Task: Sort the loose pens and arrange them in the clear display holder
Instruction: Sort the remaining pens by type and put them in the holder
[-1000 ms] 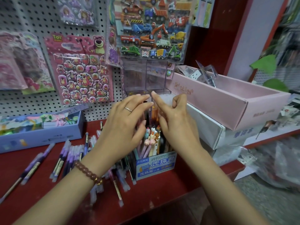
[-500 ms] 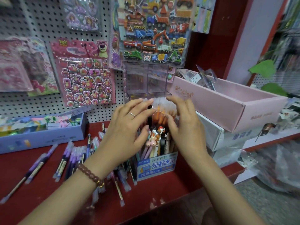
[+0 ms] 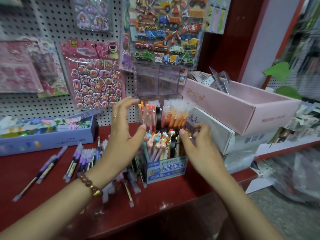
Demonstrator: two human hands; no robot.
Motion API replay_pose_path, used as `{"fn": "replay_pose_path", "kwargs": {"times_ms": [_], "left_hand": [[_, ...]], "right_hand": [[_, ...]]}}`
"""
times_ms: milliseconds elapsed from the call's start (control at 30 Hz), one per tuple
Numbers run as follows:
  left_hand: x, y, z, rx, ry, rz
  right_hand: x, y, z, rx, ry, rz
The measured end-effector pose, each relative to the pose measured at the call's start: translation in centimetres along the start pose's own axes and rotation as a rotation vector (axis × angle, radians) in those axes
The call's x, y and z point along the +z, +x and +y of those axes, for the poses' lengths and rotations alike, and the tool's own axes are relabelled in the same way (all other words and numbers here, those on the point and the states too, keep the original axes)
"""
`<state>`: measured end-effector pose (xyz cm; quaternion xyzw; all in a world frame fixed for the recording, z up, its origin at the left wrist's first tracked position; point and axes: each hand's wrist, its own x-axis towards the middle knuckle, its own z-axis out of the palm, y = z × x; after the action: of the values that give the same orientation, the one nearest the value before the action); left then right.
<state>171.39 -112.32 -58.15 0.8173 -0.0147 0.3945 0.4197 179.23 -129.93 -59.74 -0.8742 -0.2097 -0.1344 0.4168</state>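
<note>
1. Head view. The left hand (image 3: 124,135) hovers just left of the upright pens. Its fingers are spread and straight, so the grip is released and holds nothing. There is a ring (image 3: 114,116) on one finger and a bead bracelet (image 3: 90,185) at the wrist.
2. The right hand (image 3: 199,144) is at the right edge of the carton (image 3: 166,168), with its fingers curled near the animal-topped pens (image 3: 160,142). The picture is blurred here; I cannot tell whether the grip is grasping one.
3. The clear display holder (image 3: 149,84) stands at the back of the red tabletop (image 3: 22,170), against the pegboard (image 3: 43,19). Orange pens (image 3: 174,116) stand upright in its front right compartment and pink-capped pens (image 3: 147,115) in the front left.
4. The carton has a blue label and sits just in front of the holder, packed full.
5. Loose pens (image 3: 83,160) lie scattered on the tabletop left of the carton, some of them under the left forearm.
6. A pink box (image 3: 242,108) is at the right, a blue box (image 3: 46,137) at the left, and sticker sheets (image 3: 97,75) hang on the pegboard.
</note>
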Motion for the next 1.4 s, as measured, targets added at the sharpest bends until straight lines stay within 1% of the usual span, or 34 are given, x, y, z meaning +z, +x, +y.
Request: {"fn": "replay_pose_path", "kwargs": {"times_ms": [33, 67, 133, 167, 200, 267, 333, 533, 733, 833, 900, 933, 1000, 1033, 1067, 1133, 1200, 1300, 1400], "left_hand": [[0.0, -0.4, 0.2, -0.119, -0.032, -0.002], [0.1, -0.9, 0.1, -0.269, -0.045, -0.051], [0.2, -1.7, -0.4, -0.547, -0.042, -0.240], [0.2, -2.0, -0.8, -0.623, -0.041, -0.331], [0.2, -2.4, -1.0, -0.656, -0.052, -0.407], [0.3, -2.8, -1.2, -0.648, -0.063, -0.518], [0.4, -3.0, -0.8, -0.622, 0.009, -0.561], [0.5, -3.6, -0.4, -0.585, 0.061, -0.599], [0.2, -3.8, -2.2, -0.510, 0.019, -0.599], [-0.2, -3.8, -2.4, -0.451, 0.050, -0.641], [-0.5, -3.8, -2.2, -0.462, 0.075, -0.655], [-0.8, -3.8, -2.1, -0.467, 0.090, -0.655], [-1.6, -3.7, -1.8, -0.448, 0.087, -0.637], [-2.3, -3.6, -1.6, -0.433, 0.064, -0.616], [-3.3, -3.5, -1.5, -0.413, 0.054, -0.590], [-5.3, -3.3, -1.3, -0.376, 0.092, -0.532], [-7.2, -3.3, -1.5, -0.365, 0.131, -0.480], [-9.5, -3.3, -2.2, -0.395, 0.174, -0.444], [-11.2, -4.2, -4.1, -0.422, 0.231, -0.403]], "right_hand": [[0.1, -0.2, 0.3, 0.047, -0.021, -0.092], [0.2, -0.2, 0.8, 0.078, -0.040, -0.185], [0.3, -0.2, 1.3, 0.101, -0.030, -0.336], [0.3, -0.2, 1.5, 0.097, -0.023, -0.396], [0.4, -0.2, 1.6, 0.085, -0.028, -0.437], [0.7, -0.1, 1.9, 0.074, -0.081, -0.468], [1.1, -0.1, 1.9, 0.052, -0.128, -0.426], [1.5, -0.6, 1.4, 0.045, -0.148, -0.282], [1.5, -1.1, 1.2, 0.019, -0.160, -0.263], [1.7, -1.3, 1.3, 0.027, -0.149, -0.260], [1.7, -1.7, 1.0, 0.050, -0.156, -0.259], [1.6, -2.0, 0.6, 0.078, -0.202, -0.255], [0.9, -3.0, -0.3, 0.128, -0.400, -0.244], [0.5, -3.6, -0.7, 0.123, -0.485, -0.239], [0.0, -4.1, -1.1, 0.091, -0.521, -0.239], [-0.6, -4.9, -1.6, -0.039, -0.456, -0.244], [-0.2, -5.1, -1.8, -0.133, -0.263, -0.336], [1.6, -5.2, -3.0, -0.221, 0.047, -0.506], [3.7, -5.2, -3.9, -0.262, 0.150, -0.622]]}}
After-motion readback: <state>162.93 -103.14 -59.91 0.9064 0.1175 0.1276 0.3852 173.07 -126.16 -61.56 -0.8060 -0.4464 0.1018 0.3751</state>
